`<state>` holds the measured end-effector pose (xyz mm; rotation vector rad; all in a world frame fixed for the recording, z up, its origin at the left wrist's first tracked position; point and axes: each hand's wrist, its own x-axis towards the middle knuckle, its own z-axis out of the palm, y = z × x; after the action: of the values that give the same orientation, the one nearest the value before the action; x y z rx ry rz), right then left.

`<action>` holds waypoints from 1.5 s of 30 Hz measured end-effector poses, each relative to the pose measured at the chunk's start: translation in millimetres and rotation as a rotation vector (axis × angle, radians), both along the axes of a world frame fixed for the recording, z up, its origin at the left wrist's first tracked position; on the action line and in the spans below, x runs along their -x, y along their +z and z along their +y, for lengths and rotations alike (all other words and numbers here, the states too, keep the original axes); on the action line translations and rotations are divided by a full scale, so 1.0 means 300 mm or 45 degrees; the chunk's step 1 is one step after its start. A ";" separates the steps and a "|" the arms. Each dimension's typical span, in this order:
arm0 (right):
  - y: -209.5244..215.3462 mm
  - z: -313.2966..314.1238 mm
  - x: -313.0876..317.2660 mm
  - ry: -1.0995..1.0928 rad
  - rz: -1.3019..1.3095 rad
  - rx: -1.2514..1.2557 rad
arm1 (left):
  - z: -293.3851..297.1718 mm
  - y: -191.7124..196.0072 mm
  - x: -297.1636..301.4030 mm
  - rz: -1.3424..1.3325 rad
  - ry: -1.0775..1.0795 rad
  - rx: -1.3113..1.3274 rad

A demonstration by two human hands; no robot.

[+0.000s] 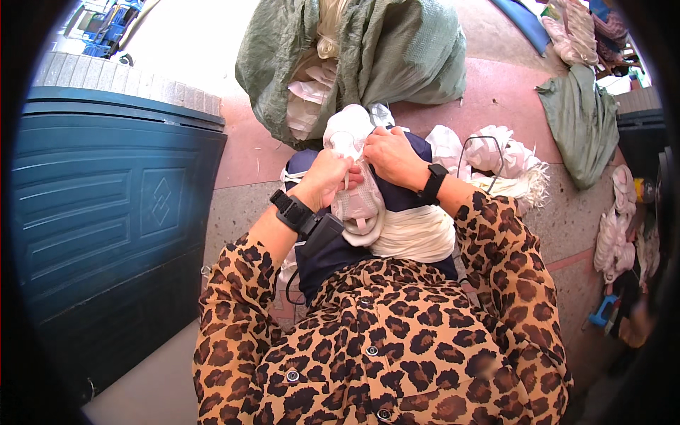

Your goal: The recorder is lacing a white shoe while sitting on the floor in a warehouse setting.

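Observation:
A white sneaker (360, 207) lies across my dark-trousered lap, its rounded white end pointing away from me. My left hand (327, 178) is closed at the shoe's left side, fingers curled, with a pale strip like a shoelace between them. On the opposite side, my right hand (394, 156) pinches at the edge of the shoe's upper; what sits between its fingertips is too small to make out. A thick bundle of cream shoelaces (416, 234) rests over my right thigh, beside the shoe.
A large green woven sack (418, 57) stands open ahead, with white shoes inside. White shoes (496, 152) and a wire frame are on the floor to my right. A flattened green sack (582, 124) lies farther right. Blue panelled doors (106, 184) flank my left.

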<state>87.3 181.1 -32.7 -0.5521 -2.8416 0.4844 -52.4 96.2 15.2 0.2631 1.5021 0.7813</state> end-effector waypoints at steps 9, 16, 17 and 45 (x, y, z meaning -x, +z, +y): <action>-0.031 0.039 0.025 0.048 -0.075 0.117 | -0.011 -0.018 -0.033 0.024 0.143 -0.138; -0.046 0.068 0.057 0.062 -0.039 0.466 | -0.033 -0.036 -0.019 0.033 0.157 -0.201; -0.044 0.064 0.053 0.059 -0.038 0.463 | -0.030 -0.023 -0.013 0.169 0.130 -0.188; 0.081 -0.170 -0.025 0.248 0.307 0.080 | -0.184 0.072 0.067 1.002 -0.789 -0.584</action>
<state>94.8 130.0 -8.4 -0.2100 -2.6659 0.6300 -72.5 40.9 36.8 1.4394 1.7821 0.5133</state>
